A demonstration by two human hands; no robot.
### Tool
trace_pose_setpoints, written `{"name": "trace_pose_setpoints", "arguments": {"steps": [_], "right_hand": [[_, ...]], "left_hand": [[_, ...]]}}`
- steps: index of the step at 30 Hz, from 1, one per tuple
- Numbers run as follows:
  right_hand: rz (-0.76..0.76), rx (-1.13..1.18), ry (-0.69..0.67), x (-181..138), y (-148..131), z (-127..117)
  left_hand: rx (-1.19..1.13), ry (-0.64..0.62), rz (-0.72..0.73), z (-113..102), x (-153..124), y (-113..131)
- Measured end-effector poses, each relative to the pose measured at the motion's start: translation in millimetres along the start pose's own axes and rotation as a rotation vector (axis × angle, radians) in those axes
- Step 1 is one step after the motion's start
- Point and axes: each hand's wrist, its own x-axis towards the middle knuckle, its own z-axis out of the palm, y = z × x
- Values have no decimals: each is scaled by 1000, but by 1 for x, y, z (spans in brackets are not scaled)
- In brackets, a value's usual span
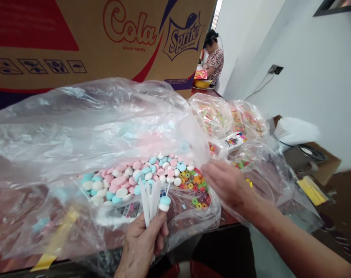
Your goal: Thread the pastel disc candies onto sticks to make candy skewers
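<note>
My left hand is closed around a bundle of white sticks at the front centre. A blue and white candy sits beside the bundle, just above my thumb. My right hand reaches in from the right, fingers stretched out at the edge of the clear plastic bag; I cannot tell whether it presses on the film. Pink, blue and white button-shaped candies lie heaped in the bag's mouth. To their right are small colourful ring candies.
A large cardboard box stands behind the bag. More bags of colourful candies lie at the back right, with a small printed packet before them. Another person works beyond. A yellow packet is at the right.
</note>
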Motion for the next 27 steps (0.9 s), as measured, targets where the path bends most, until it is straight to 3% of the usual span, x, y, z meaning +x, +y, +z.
{"name": "trace_pose_setpoints", "arguments": {"steps": [3, 6, 10, 16, 20, 23, 27], "right_hand": [[17, -148, -325, -8, -17, 19], [66, -229, -448, -6, -21, 33], [204, -10, -360, 0, -17, 34], [602, 898, -285, -5, -14, 37], [699, 1338, -174, -7, -26, 48], [707, 1483, -154, -7, -36, 50], [627, 1442, -162, -7, -42, 48]], "left_hand": [[-14, -3, 17, 0, 0, 0], [-19, 4, 24, 1, 0, 0], [-19, 11, 29, 1, 1, -1], [53, -27, 27, 0, 1, -2], [152, -98, 70, 2, -1, 2], [185, -107, 81, 6, -4, 8], [162, -58, 70, 9, -7, 12]]}}
